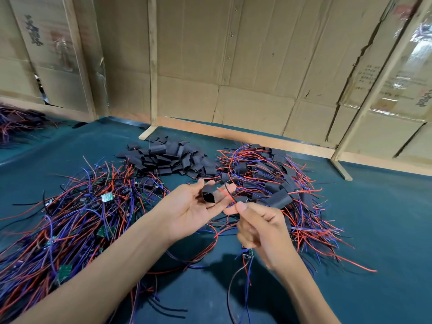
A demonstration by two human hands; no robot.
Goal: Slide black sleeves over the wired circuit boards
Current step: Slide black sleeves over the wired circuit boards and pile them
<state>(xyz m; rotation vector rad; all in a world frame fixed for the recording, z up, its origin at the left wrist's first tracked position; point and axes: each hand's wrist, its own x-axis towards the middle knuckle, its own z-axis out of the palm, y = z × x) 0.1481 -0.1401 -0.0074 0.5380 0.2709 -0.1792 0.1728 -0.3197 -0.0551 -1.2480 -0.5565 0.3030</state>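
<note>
Nearest to me, the circuit board [247, 253] in hand hangs below my right hand [259, 226], small and green-black, with red, blue and black leads trailing down from it toward the counter [374, 230]. The grip of the right hand is pressed together: thumb and forefinger pinch the gathered wire ends [225, 191], which stand up from the pinch toward the left hand. The left hand [198, 204] lies palm up just beside it, fingers curled loosely round one black sleeve [208, 196], whose open mouth faces the wire tips; the tips are near the mouth but, as far as I can tell, not yet inside. I judge the sleeve to be light, soft-walled tubing that flattens under pressure, so it should be held lightly by its sides to keep the mouth round. The wires are thin and limp; I judge they should be pinched close to their tips and kept bunched, or they will splay at the opening. The board looks light and rigid, and I expect its corners and solder joints to snag, so pulling should be by the leads together, gently. To the left lies a tangle of bare wired boards [70, 218]; to the right, a heap of boards already sleeved [280, 183]. Beyond the hands sits the stock of loose sleeves [170, 160], and behind it a cardboard wall [233, 54] on wooden framing.
</note>
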